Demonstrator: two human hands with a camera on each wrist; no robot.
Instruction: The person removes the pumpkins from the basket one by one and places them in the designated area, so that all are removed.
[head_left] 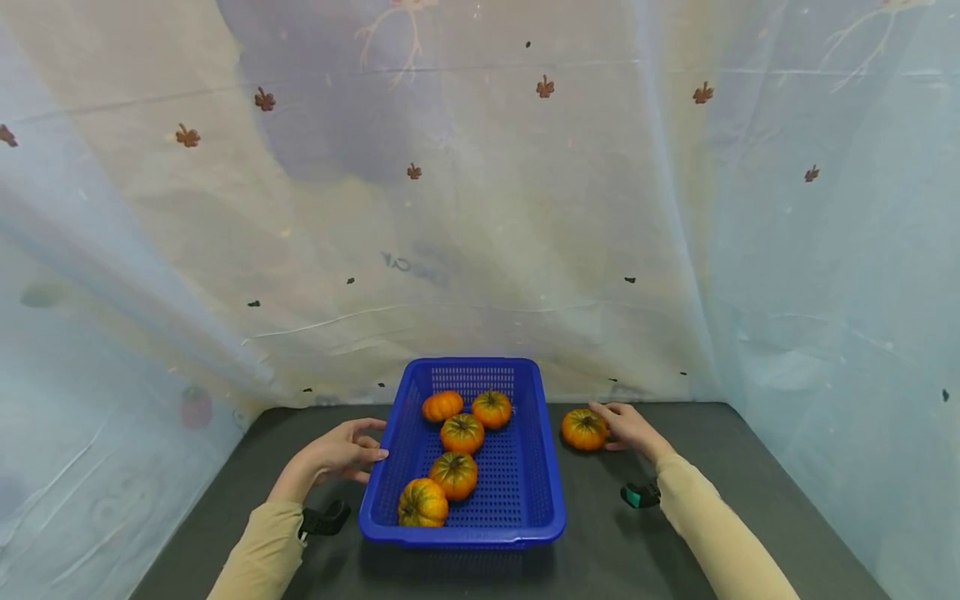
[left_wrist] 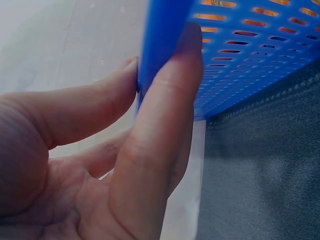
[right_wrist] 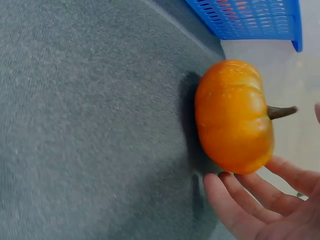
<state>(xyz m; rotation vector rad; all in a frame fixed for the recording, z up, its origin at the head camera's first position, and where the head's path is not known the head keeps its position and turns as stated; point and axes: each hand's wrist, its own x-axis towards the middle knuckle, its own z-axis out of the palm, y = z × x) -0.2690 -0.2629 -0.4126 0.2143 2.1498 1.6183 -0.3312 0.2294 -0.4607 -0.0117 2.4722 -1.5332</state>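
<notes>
My left hand (head_left: pixel 345 450) pinches the left rim of a blue plastic basket (head_left: pixel 551 492); the left wrist view has the thumb (left_wrist: pixel 100 105) on one side of the rim and fingers (left_wrist: pixel 155 130) on the other. Several small orange pumpkins (head_left: pixel 462 433) lie inside the basket. To the basket's right, a single pumpkin (head_left: pixel 584 429) with a dark stem sits on the grey surface. My right hand (head_left: pixel 626 427) is at that pumpkin's right side, fingers (right_wrist: pixel 225 202) extended and loosely bent against or close beside its lower edge. Whether they touch cannot be told.
A dark grey tabletop (head_left: pixel 750 483) lies under everything. Pale plastic sheeting (head_left: pixel 480 208) with leaf prints hangs behind and along both sides. Black straps (head_left: pixel 324 518) are worn at the wrists. The basket's perforated side (right_wrist: pixel 245 20) stands near the loose pumpkin.
</notes>
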